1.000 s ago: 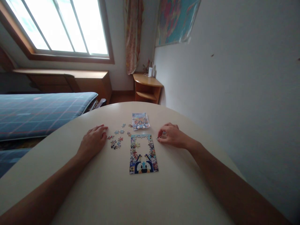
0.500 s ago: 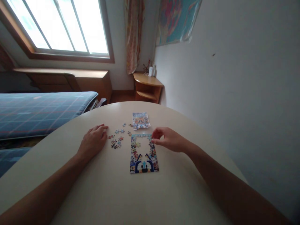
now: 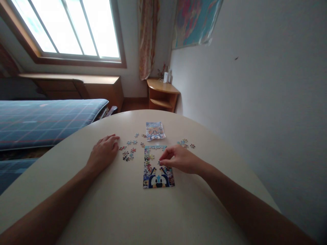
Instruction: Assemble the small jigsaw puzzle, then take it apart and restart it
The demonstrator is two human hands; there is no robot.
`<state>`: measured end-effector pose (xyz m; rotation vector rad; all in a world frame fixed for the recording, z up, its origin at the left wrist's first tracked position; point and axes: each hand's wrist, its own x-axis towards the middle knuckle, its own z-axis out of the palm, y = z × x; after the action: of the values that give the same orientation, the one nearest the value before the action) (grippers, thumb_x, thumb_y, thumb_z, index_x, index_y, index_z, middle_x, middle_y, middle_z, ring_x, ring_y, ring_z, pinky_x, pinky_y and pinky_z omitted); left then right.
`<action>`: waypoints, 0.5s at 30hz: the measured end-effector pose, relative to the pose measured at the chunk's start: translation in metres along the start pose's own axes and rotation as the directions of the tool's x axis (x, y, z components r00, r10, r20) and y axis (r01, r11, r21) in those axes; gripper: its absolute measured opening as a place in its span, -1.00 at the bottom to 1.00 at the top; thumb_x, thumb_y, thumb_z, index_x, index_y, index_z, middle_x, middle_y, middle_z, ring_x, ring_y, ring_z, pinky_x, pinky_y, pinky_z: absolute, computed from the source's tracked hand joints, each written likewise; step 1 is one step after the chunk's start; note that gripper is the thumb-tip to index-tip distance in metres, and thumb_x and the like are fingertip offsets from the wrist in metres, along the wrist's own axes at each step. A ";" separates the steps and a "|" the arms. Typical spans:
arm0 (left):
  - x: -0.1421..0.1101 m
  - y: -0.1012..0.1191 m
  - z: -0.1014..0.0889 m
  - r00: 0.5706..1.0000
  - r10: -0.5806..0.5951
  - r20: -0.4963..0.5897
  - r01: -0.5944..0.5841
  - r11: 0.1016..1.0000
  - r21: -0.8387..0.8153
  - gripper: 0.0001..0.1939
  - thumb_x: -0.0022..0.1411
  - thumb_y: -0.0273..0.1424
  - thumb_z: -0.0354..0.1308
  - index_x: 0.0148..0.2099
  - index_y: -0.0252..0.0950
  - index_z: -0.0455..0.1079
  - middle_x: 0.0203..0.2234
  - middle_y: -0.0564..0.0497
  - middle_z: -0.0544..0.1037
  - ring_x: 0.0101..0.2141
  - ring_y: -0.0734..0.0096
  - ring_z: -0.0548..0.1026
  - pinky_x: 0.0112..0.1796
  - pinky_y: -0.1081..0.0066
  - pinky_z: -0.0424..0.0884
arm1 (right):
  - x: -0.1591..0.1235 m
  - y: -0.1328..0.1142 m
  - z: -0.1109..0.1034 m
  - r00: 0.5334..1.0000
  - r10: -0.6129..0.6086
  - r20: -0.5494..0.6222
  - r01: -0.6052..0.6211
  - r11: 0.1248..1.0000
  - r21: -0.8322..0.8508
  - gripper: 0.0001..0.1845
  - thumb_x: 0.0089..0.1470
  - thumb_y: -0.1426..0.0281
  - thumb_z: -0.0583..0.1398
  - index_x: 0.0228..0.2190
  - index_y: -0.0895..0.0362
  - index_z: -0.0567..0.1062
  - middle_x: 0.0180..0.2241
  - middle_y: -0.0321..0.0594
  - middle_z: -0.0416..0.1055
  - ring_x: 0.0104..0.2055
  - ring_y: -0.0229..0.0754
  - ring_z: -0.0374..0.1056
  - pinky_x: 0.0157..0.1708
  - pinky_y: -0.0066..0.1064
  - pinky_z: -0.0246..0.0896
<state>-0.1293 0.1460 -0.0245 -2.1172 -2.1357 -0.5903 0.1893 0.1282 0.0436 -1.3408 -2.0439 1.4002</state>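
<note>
A partly filled jigsaw puzzle (image 3: 158,182) lies flat on the pale round table (image 3: 122,204), with bare space in its middle. Over its right side, my right hand (image 3: 180,159) pinches a small puzzle piece (image 3: 159,163) between thumb and fingertips. The hand hides part of the puzzle's right edge. My left hand (image 3: 104,151) rests on the table, palm down with fingers stretched out, holding nothing. Beside it lie several loose puzzle pieces (image 3: 127,156). Behind the puzzle is a crumpled-edged picture sheet (image 3: 155,131) with a similar printed design.
More loose pieces (image 3: 184,141) lie beyond my right hand. A plaid mattress (image 3: 51,122) is left of the table, a white wall (image 3: 268,102) to the right. At the back stands a wooden corner shelf (image 3: 163,86).
My right hand has moved down and slightly left, from the puzzle's upper right edge to over its middle. The loose pieces behind it have come into view. My left hand stays put.
</note>
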 end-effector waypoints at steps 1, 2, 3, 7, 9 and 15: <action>0.000 0.000 0.000 1.000 0.000 0.000 0.000 1.000 0.001 -0.59 0.33 -0.36 -0.14 0.09 -0.28 0.42 0.17 -0.11 0.42 0.14 0.13 0.38 0.19 0.17 0.24 | 0.000 0.001 0.001 1.000 0.002 0.000 -0.002 1.000 -0.013 -0.86 -0.03 0.36 0.34 -0.39 0.17 0.62 -0.39 -0.19 0.61 -0.38 -0.23 0.49 -0.37 -0.44 0.32; 0.000 -0.001 0.000 1.000 0.001 0.001 -0.001 1.000 0.002 -0.59 0.33 -0.36 -0.13 0.09 -0.28 0.42 0.17 -0.11 0.42 0.14 0.13 0.38 0.19 0.17 0.24 | 0.000 0.002 0.003 1.000 -0.001 -0.001 0.001 1.000 -0.026 -0.86 -0.04 0.35 0.34 -0.39 0.16 0.63 -0.40 -0.19 0.61 -0.39 -0.23 0.49 -0.38 -0.44 0.32; 0.000 -0.001 0.001 1.000 0.004 0.005 -0.004 1.000 0.002 -0.59 0.33 -0.36 -0.13 0.09 -0.27 0.42 0.17 -0.10 0.42 0.14 0.14 0.38 0.19 0.17 0.24 | 0.001 0.003 0.005 1.000 -0.008 -0.002 0.008 0.999 -0.037 -0.85 -0.03 0.34 0.34 -0.39 0.16 0.64 -0.40 -0.19 0.61 -0.39 -0.22 0.49 -0.38 -0.43 0.32; 0.000 -0.001 0.000 1.000 0.004 0.010 -0.004 1.000 0.007 -0.60 0.32 -0.36 -0.12 0.09 -0.25 0.42 0.16 -0.09 0.43 0.12 0.13 0.40 0.18 0.17 0.25 | 0.002 0.008 0.013 0.996 -0.081 -0.038 0.076 0.992 -0.099 -0.80 -0.02 0.25 0.33 -0.39 0.12 0.65 -0.40 -0.20 0.61 -0.38 -0.20 0.49 -0.36 -0.42 0.32; 0.000 -0.001 0.000 1.000 0.000 0.006 0.000 1.000 0.007 -0.60 0.32 -0.36 -0.12 0.09 -0.26 0.42 0.17 -0.09 0.42 0.13 0.11 0.39 0.18 0.15 0.25 | 0.002 0.009 0.015 0.992 -0.111 -0.061 0.101 0.983 -0.150 -0.80 -0.01 0.24 0.32 -0.39 0.10 0.65 -0.40 -0.22 0.61 -0.38 -0.21 0.49 -0.36 -0.42 0.32; 0.000 0.000 0.000 1.000 0.005 0.005 -0.005 1.000 -0.008 -0.59 0.32 -0.37 -0.13 0.09 -0.29 0.42 0.16 -0.12 0.43 0.13 0.08 0.38 0.18 0.13 0.25 | 0.000 0.006 0.018 0.988 -0.131 -0.079 0.109 0.965 -0.238 -0.82 0.00 0.24 0.32 -0.42 0.08 0.65 -0.43 -0.25 0.60 -0.41 -0.23 0.48 -0.37 -0.43 0.28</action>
<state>-0.1296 0.1465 -0.0247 -2.1302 -2.1336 -0.5940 0.1796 0.1187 0.0302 -1.3193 -2.2395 1.0521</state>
